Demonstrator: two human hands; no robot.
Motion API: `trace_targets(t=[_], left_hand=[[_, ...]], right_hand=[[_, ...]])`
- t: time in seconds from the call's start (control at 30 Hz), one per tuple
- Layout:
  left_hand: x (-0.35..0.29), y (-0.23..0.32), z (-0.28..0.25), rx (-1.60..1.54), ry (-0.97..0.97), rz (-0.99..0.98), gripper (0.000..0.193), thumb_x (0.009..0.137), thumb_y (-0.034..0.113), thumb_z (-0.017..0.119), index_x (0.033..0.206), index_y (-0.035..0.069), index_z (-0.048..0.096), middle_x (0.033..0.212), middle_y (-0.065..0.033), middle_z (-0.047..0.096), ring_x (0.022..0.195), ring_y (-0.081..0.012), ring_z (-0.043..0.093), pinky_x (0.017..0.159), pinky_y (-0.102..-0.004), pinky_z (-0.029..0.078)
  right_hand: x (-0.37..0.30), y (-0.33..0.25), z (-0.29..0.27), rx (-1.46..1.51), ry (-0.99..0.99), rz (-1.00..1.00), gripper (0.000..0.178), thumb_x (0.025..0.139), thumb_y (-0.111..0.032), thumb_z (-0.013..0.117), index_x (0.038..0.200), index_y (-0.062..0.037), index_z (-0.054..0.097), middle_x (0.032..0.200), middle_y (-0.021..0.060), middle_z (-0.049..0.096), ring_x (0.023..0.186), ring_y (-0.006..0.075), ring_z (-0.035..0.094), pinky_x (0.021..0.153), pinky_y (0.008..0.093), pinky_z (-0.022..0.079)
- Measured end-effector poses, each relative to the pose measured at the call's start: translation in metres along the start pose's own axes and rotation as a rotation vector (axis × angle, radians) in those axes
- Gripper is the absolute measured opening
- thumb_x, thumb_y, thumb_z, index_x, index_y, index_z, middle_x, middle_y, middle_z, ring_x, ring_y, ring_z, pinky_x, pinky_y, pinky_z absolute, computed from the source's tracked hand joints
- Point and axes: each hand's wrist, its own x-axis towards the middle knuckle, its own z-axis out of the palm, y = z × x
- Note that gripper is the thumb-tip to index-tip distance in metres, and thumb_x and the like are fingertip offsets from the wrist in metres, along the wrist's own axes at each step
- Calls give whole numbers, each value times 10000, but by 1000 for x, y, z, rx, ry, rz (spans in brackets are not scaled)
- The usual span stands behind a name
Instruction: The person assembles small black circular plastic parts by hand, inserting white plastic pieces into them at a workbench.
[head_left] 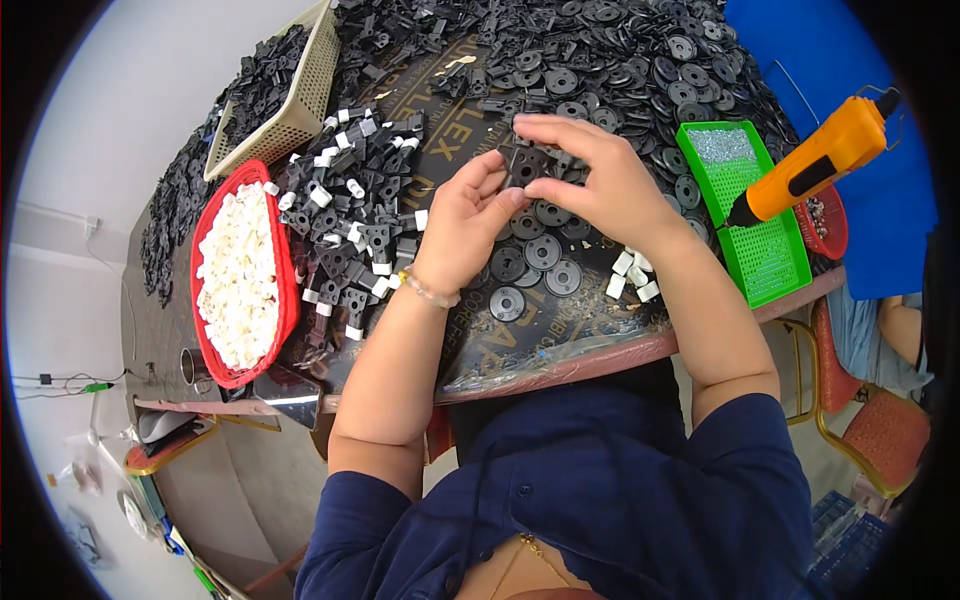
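Over the middle of the table, my left hand (465, 220) and my right hand (605, 180) both grip a black plastic part (527, 166). Its far end lies under the right fingers, and a hole shows in its face. Both thumbs press its near edge, with the left fingers curled at its side. Just below the hands lie several black plastic discs (542, 252). Black brackets with white tips (352, 240) are heaped beside my left wrist. Near my right forearm sits a small group of white plastic pieces (634, 272).
At the left stands a red basket (290, 285) of white pieces, with a beige crate (300, 105) of black parts behind it. An orange electric screwdriver (820, 160) rests over a green tray (788, 290) of screws. Beside it is a red bowl (835, 232). Black discs (690, 75) pile up far right.
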Motion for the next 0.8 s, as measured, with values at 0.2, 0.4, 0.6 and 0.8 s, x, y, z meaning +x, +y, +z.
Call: trace_targets(t=[0.2,0.4,0.6,0.8], left_hand=[[-2,2,0,362,70,25,235,940,30,643,1149,-70,599,1017,-71,685,907,-114,670,807,-232,535],[-8,19,4,528,58,61,222,890,61,707,1080,-34,641,911,-61,702,776,-96,669,677,-237,529],[1,14,-9,143,215,83,203,917,83,685,1062,-48,630,929,-80,714,829,-120,683,695,-223,519],[4,16,-25,-332,243,114,158,902,39,688,1046,4,636,968,-80,707,901,-173,687,762,-265,516]], right_hand=[[5,-7,-15,240,-176,448,294,880,-175,714,1095,21,669,962,62,698,872,121,632,796,283,509],[3,-14,-17,276,-163,456,233,891,-162,707,1004,34,651,869,22,666,808,89,591,728,287,500],[-20,-41,-47,-214,-360,357,363,801,-169,777,1100,-35,621,869,103,629,765,239,641,714,321,519],[-85,-62,-32,-504,-721,444,383,745,-151,800,1059,-37,613,1067,137,558,842,336,652,775,423,546]])
